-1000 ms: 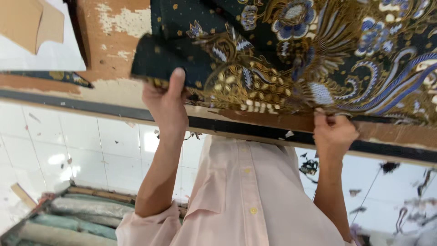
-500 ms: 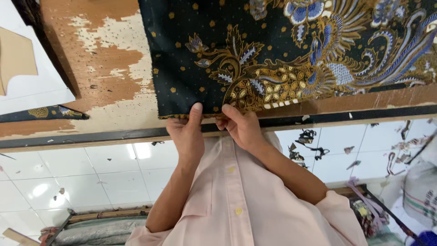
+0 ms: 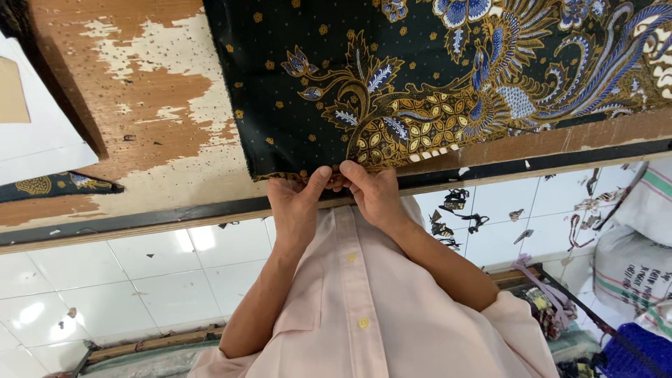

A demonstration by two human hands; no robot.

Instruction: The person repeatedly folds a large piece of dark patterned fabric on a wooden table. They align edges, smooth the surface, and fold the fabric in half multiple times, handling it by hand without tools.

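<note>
1. The black patterned cloth with gold and blue flowers runs off the top and right edges, so its full extent cannot be told.
2. The worn brown wooden counter is cut off at the left and top edges.
3. The fingertips of the left hand and the right hand are tucked under the cloth's near hem, so how each grip closes cannot be told.
4. The white paper sheet is cropped at the left edge.
5. The dark scraps on the white tiled floor are too small to identify.
6. The white woven sacks are cut off at the right edge.
</note>
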